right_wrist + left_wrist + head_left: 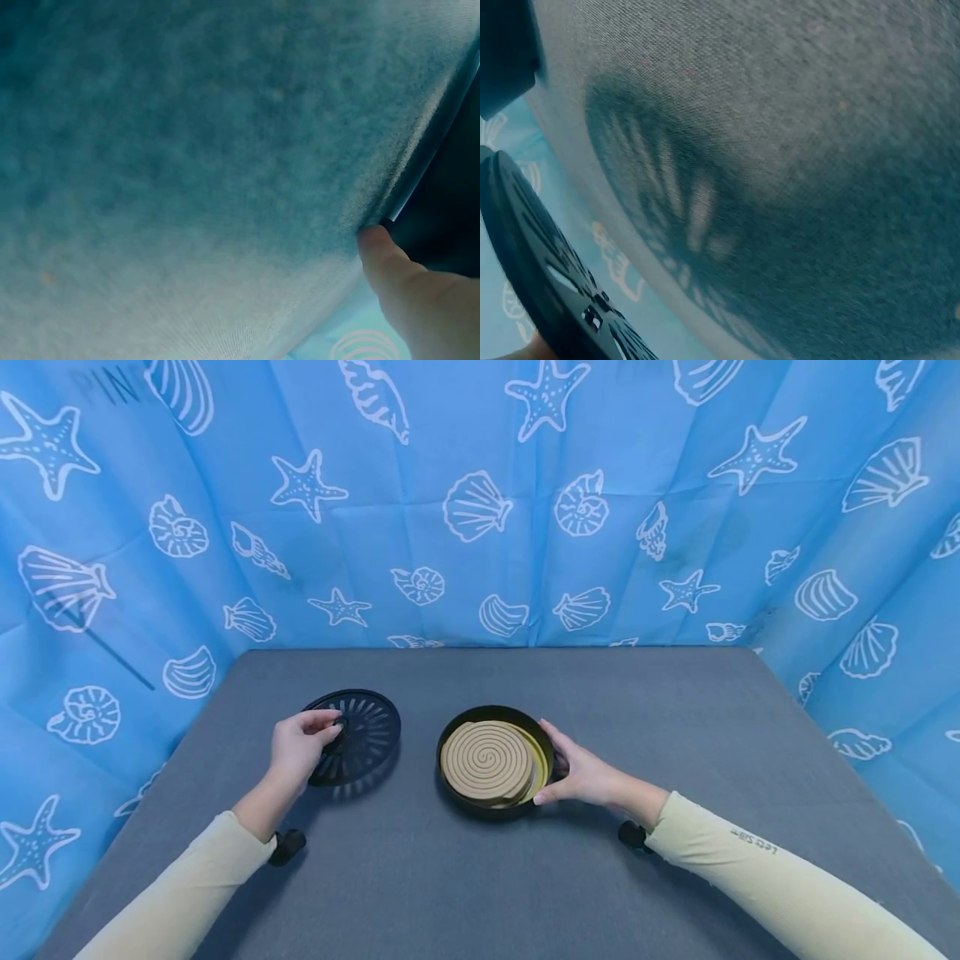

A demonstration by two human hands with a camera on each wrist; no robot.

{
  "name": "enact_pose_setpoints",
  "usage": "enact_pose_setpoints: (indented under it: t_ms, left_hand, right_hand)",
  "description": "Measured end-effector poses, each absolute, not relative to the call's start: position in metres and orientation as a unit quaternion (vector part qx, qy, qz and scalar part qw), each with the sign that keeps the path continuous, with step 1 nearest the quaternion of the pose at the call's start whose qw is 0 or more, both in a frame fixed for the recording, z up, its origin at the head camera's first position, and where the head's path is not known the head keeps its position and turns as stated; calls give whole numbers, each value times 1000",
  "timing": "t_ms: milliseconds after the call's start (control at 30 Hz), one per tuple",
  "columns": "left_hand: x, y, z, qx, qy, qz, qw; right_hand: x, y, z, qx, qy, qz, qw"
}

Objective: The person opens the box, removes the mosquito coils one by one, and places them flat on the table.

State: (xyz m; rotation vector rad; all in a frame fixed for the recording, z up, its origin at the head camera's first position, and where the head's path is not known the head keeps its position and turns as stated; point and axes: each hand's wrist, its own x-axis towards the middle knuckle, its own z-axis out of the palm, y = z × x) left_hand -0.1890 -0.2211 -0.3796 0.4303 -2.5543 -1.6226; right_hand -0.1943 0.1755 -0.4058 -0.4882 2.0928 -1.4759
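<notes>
your left hand (294, 747) is closed down to a pinch, thumb and fingertips together on the small knob at the middle of the black lid (372, 739). you've got that lid up off the grey table (450, 885), tilted, its slotted shadow falling beneath it. over on your right, your right hand (588, 777) is spread wide but curved round the near-right side of the dark round tin (491, 812), thumb toward you, fingers on the far side. the tin sits flat on the table, right of the lid and well apart from it, its top uncovered. inside, a tan spiral coil (486, 760) lies toward the left, with a yellow lining (542, 762) showing along the right. the lid is round, its slots fanning out like spokes. your fingers hide most of the knob. your left wrist view cuts the lid off at the edge; your right wrist view gives one finger against something very dark, details lost.
</notes>
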Motion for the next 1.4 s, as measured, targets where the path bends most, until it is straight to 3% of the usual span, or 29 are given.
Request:
enact_pose_setpoints:
  t_ms: [367, 700, 1100, 1233, 1400]
  left_hand:
    - [-193, -232, -386, 168, -814, -555, -20]
    - [-196, -236, -392, 183, -772, -607, -38]
    - [-198, -243, -399, 201, -798, -565, -60]
    - [-195, -242, -397, 173, -818, -547, -46]
    - [-187, -237, -388, 102, -878, -467, 13]
  right_hand:
    - [-192, 174, -404, -176, 782, -539, 258]
    - [-191, 175, -403, -174, 780, -542, 260]
    - [-190, 174, -402, -172, 780, -542, 260]
    - [-190, 174, -401, -167, 781, -541, 263]
    - [-191, 177, -395, -170, 780, -534, 278]
